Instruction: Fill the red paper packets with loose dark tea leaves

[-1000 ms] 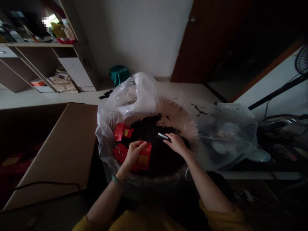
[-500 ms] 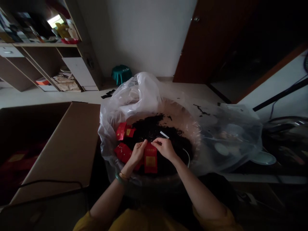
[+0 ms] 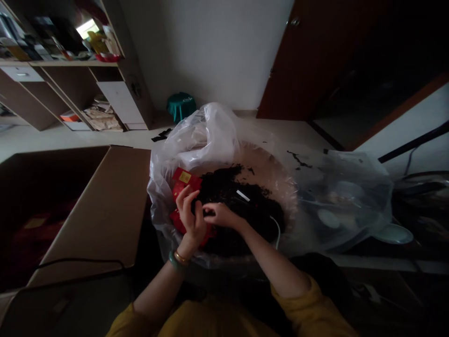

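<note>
My left hand (image 3: 192, 217) is raised over the left side of a plastic-lined round basket (image 3: 261, 157), fingers spread and nothing visible in them. My right hand (image 3: 221, 215) is close beside its thumb, fingers curled together; whatever they hold, if anything, is too dark to make out. Behind and under the left hand lie several red packets (image 3: 178, 187), one showing a yellow label (image 3: 184, 176). A heap of dark, loose leaf-like material (image 3: 224, 185) fills much of the basket. On the heap rests a small white strip (image 3: 242, 195), and a white curved band (image 3: 277, 229) lies at its right.
An open cardboard box (image 3: 94, 206) with red packets inside stands at the left. Clear plastic sheeting (image 3: 351, 201) spreads to the right, near a pale oval dish (image 3: 393, 234). Beyond are a green covered bin (image 3: 181, 106), a shelf unit (image 3: 119, 100) and a brown door (image 3: 280, 70).
The red packet that both hands held upright is no longer between them. My left hand has opened and turned up; my right hand has shifted left. A yellow-labelled packet now lies higher on the pile.
</note>
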Tool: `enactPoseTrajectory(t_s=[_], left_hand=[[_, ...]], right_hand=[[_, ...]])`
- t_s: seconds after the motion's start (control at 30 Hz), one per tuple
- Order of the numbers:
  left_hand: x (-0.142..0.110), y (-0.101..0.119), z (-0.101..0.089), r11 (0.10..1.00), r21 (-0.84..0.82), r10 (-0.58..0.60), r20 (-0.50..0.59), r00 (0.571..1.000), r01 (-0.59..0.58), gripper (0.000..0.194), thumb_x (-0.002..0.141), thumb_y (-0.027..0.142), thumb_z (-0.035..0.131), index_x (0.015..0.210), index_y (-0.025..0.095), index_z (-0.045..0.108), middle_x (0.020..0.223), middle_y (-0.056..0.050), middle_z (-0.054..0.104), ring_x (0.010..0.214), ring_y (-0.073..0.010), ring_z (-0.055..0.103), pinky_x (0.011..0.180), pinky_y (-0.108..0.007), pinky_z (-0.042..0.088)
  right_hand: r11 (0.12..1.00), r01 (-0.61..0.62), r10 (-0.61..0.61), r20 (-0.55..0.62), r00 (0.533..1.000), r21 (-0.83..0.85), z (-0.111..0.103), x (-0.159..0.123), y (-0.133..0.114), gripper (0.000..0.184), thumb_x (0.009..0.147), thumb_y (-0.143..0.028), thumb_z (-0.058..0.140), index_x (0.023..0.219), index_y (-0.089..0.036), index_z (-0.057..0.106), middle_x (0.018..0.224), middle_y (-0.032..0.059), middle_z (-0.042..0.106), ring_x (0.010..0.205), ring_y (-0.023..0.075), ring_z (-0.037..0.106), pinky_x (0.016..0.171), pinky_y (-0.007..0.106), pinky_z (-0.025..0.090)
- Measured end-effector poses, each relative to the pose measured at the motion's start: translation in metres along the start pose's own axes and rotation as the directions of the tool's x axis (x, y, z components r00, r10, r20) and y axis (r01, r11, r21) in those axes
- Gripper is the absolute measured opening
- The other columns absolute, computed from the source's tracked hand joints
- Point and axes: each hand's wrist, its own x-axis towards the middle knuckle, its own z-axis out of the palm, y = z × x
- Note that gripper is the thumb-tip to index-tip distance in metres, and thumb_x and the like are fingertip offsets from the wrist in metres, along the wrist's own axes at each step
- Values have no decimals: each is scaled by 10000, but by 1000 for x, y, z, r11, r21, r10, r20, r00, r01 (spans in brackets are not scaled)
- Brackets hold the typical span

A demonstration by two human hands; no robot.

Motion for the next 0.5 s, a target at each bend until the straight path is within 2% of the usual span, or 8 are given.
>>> enactPoseTrajectory(t_s=[0.07, 0.13, 0.23, 0.3, 0.33, 0.4, 0.47, 0.5], left_hand=[[1, -9, 1, 998, -15, -55, -21, 998, 55, 212, 905, 173, 461, 1057, 193, 607, 1163, -93, 556, 1133, -205, 531, 986, -403, 425], [3, -18, 1, 996, -23, -86, -21, 996, 86, 197, 901, 186, 468, 1030, 188, 617, 1115, -91, 582, 1093, -201, 551, 960, -390, 440], [9, -28, -2, 994, -3, -112, 46, 993, 112, 197, 886, 203, 477, 1008, 188, 631, 1064, -88, 621, 1042, -198, 573, 926, -381, 454], [14, -34, -6, 993, 36, -115, 240, 964, 110, 212, 843, 241, 540, 1021, 196, 646, 1060, -86, 651, 1029, -211, 583, 929, -386, 447], [16, -36, -7, 993, 64, -120, 392, 912, 104, 245, 797, 268, 599, 1026, 204, 659, 1060, -84, 667, 1015, -222, 592, 919, -380, 449], [17, -39, -10, 986, 131, -165, 674, 720, 103, 273, 700, 282, 694, 966, 226, 706, 968, -71, 713, 909, -230, 629, 832, -329, 468], [14, -39, -10, 974, 177, -227, 803, 552, 143, 147, 691, 266, 696, 827, 236, 745, 762, -47, 727, 699, -195, 631, 682, -261, 455], [11, -39, -9, 966, 180, -251, 818, 518, 185, 102, 721, 261, 668, 771, 234, 752, 680, -36, 715, 611, -172, 606, 621, -239, 431]], right_hand=[[945, 65, -50, 56, 997, -319, 15, -16, 3, 539, 601, -305, 829, 1071, -113, 647, 1003, 149, 694, 998, 299, 605, 917, 449, 450], [887, 55, -43, 37, 998, -458, 24, -29, 5, 457, 632, -309, 814, 1023, -125, 666, 984, 157, 695, 1017, 312, 584, 883, 433, 456], [924, -13, -10, -56, 998, -382, 23, -38, 7, 183, 771, -223, 686, 951, -191, 697, 915, 93, 723, 936, 251, 618, 855, 382, 465], [977, -27, -3, -141, 990, -211, 15, -41, 9, 163, 818, -151, 597, 910, -223, 711, 891, 51, 734, 872, 210, 646, 841, 355, 482], [993, -10, -13, -186, 982, -122, 11, -43, 10, 193, 827, -129, 567, 903, -229, 713, 897, 40, 735, 854, 198, 657, 830, 345, 494], [998, 65, -64, -292, 954, -6, 1, -46, 12, 221, 832, -116, 538, 907, -230, 712, 910, 37, 726, 846, 191, 666, 814, 338, 518], [990, 141, -128, -423, 897, -1, -6, -50, 12, 242, 834, -119, 530, 966, -231, 699, 954, 52, 705, 898, 198, 656, 846, 350, 523], [988, 154, -147, -500, 853, -28, -9, -52, 12, 268, 836, -127, 531, 1033, -231, 680, 1004, 67, 687, 947, 207, 643, 875, 364, 518]])
